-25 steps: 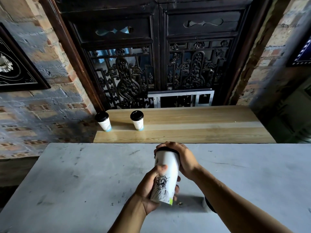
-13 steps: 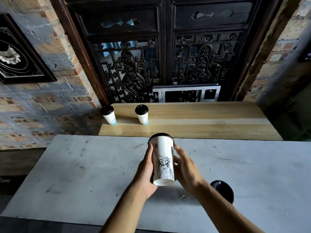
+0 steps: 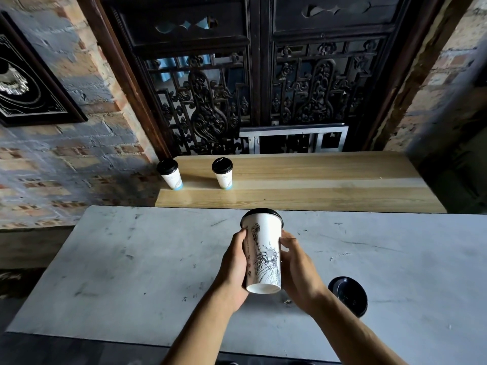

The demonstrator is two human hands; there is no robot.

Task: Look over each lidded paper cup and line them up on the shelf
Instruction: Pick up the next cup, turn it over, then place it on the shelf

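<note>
While two lidded cups stand apart at the wooden shelf's left end, the person's left hand and right hand clasp a tall lidded cup above the grey table. Another black-lidded cup stands just right of the right wrist.

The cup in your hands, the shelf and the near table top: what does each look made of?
Held cup: matte white paper by the look, with a printed line drawing and a rolled base rim; its black lid looks like slightly glossy plastic. Shelf: pale wood, visible grain and plank joins, faint sheen suggesting varnish. Table top: grey-white with dark scuffs, possibly stone or painted board; the view can't settle it.
</note>
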